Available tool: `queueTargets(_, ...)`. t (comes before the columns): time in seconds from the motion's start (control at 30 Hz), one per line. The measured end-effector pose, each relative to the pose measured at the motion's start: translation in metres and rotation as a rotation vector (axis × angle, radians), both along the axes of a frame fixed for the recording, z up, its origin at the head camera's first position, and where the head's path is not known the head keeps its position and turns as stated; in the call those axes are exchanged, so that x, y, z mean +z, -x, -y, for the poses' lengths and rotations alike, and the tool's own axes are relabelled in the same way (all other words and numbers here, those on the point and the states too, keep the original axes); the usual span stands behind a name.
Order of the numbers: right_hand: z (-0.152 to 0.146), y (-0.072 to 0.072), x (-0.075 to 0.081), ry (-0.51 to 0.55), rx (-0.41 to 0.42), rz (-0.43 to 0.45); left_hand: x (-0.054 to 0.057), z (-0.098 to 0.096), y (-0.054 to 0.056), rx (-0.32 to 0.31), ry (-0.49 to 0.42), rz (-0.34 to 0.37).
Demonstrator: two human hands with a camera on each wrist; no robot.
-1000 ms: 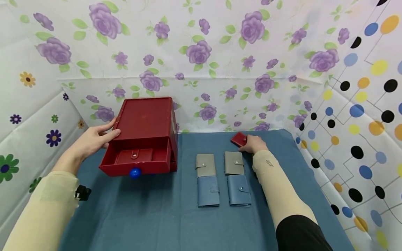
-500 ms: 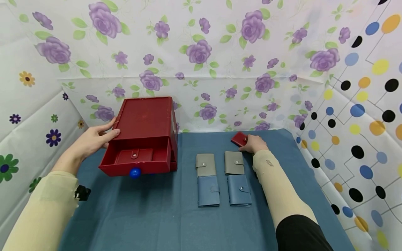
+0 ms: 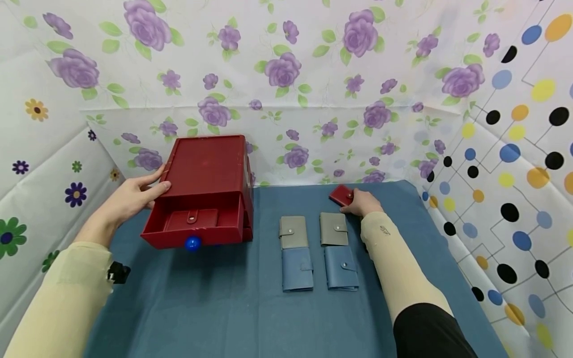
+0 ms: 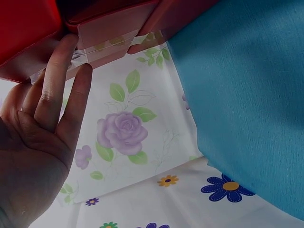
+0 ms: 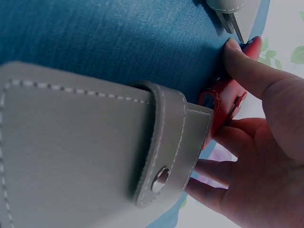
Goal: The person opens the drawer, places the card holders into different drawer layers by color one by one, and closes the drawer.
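Observation:
My left hand (image 3: pixel 136 199) rests at the front left corner of a red drawer box (image 3: pixel 203 166), thumb over the top edge. In the left wrist view its extended fingers (image 4: pixel 54 80) touch the box's side. The pulled-out drawer (image 3: pixel 224 236) has a blue ball knob (image 3: pixel 193 243). Inside lies a red wallet (image 3: pixel 201 219) with a snap strap. At the back right, my right hand (image 3: pixel 363 203) pinches another red wallet (image 3: pixel 341 195) between thumb and fingers. The right wrist view shows this wallet (image 5: pixel 229 92) partly hidden by a grey wallet in front.
Two grey wallets, left (image 3: pixel 293 233) and right (image 3: pixel 333 231), lie above two blue wallets, left (image 3: pixel 296 271) and right (image 3: pixel 340 268), on the blue cloth (image 3: pixel 215 313). A floral sheet (image 3: pixel 250 54) hangs behind; a dotted sheet (image 3: pixel 488 164) stands at the right.
The head view has tilted slightly, so everything sits a little higher or lower in it. Both hands, the box and the wallets keep their places.

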State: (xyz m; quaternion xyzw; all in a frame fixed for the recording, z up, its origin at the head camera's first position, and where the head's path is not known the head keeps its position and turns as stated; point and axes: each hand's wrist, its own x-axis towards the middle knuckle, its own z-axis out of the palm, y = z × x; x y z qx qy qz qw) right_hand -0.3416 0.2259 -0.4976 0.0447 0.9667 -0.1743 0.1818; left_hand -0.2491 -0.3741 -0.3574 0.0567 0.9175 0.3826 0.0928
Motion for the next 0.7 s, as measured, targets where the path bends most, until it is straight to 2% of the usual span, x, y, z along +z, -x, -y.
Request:
queueTargets(0.43,0.0033,-0.0037,0.0051,-0.020,0.004,-0.009,-0.0008,0.0016,0.0023,-0.005,0.018,-0.007)
queueTargets(0.7,0.0045,-0.0003,0.0053,-0.036,0.006,0.003,-0.0015,0.0021,0.0012,-0.006,0.005,-0.009)
